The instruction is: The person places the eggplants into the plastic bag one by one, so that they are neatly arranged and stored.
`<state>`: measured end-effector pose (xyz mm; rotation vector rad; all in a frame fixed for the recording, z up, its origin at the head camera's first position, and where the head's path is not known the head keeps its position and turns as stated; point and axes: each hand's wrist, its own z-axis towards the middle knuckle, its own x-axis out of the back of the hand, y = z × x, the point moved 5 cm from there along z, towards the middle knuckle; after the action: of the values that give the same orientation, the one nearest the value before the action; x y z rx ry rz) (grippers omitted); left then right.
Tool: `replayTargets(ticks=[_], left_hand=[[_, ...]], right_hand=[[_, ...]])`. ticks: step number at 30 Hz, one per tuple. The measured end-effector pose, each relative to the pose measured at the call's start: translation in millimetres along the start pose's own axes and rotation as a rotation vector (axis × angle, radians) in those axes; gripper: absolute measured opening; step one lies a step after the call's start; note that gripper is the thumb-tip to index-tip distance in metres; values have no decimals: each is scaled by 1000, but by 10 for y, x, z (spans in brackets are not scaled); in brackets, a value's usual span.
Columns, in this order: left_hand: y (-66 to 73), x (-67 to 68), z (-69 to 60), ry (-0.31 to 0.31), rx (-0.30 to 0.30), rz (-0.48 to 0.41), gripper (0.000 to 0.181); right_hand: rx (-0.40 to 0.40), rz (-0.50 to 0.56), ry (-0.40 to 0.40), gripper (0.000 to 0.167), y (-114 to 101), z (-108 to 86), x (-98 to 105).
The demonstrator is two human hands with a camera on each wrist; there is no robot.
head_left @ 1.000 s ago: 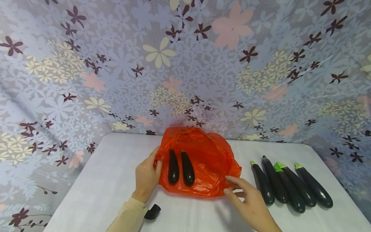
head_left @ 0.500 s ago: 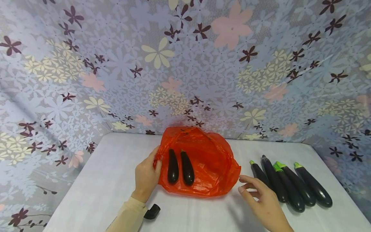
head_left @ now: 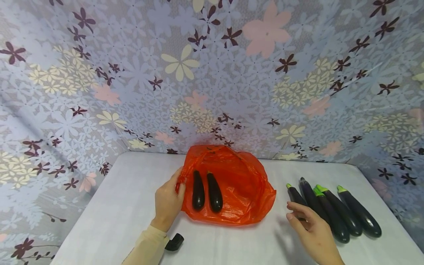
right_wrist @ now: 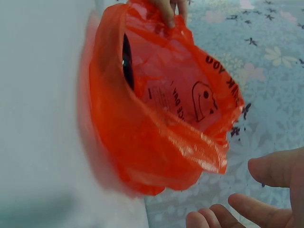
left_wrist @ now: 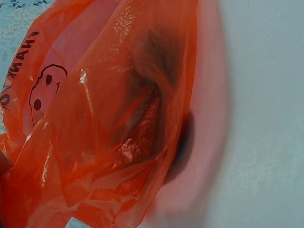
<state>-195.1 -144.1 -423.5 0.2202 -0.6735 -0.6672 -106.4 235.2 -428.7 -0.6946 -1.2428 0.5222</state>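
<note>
A red plastic bag (head_left: 241,187) lies with its mouth spread wide, and two dark eggplants (head_left: 215,193) rest side by side inside it. My left hand (head_left: 168,200) pinches the bag's left edge. To the right of the bag, my right hand (head_left: 313,230) hovers with loosely bent fingers and holds nothing. It partly covers the nearest of several eggplants (head_left: 359,211) with green stem ends, lying in a row on the white table. In the right wrist view the bag (right_wrist: 152,137) shows printed lettering and a smiling face, apart from my right hand (right_wrist: 256,204).
A small black object (head_left: 174,242) sits on the white table (head_left: 109,209) beside my left sleeve. Flower-patterned cloth (head_left: 212,73) rises behind the table and along both its sides.
My right hand has let go of the bag's right edge and moved right, over to the row of eggplants. The left hand keeps its hold, and the bag stays in place.
</note>
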Motion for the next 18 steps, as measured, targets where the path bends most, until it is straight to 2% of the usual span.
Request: replayTargets(ticks=[4, 13, 18], left_hand=[[3, -2, -2, 3, -8, -3, 43], [-5, -8, -6, 1, -10, -11, 44], [-2, -9, 0, -3, -3, -14, 44]], right_hand=[[-18, 25, 30, 40, 89, 11, 38], [-144, -43, 43, 46, 277, 59, 117], [-232, -23, 70, 49, 373, 76, 148]])
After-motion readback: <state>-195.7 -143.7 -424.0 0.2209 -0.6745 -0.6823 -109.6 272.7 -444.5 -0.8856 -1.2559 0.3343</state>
